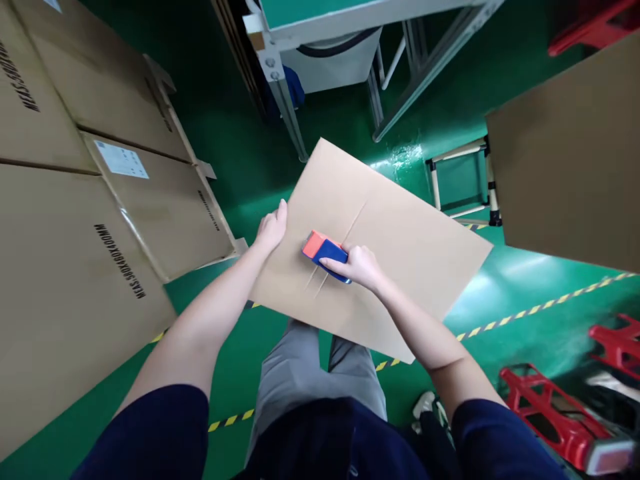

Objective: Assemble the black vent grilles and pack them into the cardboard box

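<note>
A flat brown cardboard piece lies at a slant in front of my legs, with thin cut or crease lines near its middle. My left hand grips its upper left edge, thumb on top and the other fingers hidden beneath. My right hand is closed around a blue and orange-red hand tool, which rests on the cardboard across the lines. The tool's underside is hidden.
Large cartons on a pallet fill the left. A metal-framed table stands ahead. To the right are a brown board, a tubular frame and red stools. A person's shoe shows at lower right.
</note>
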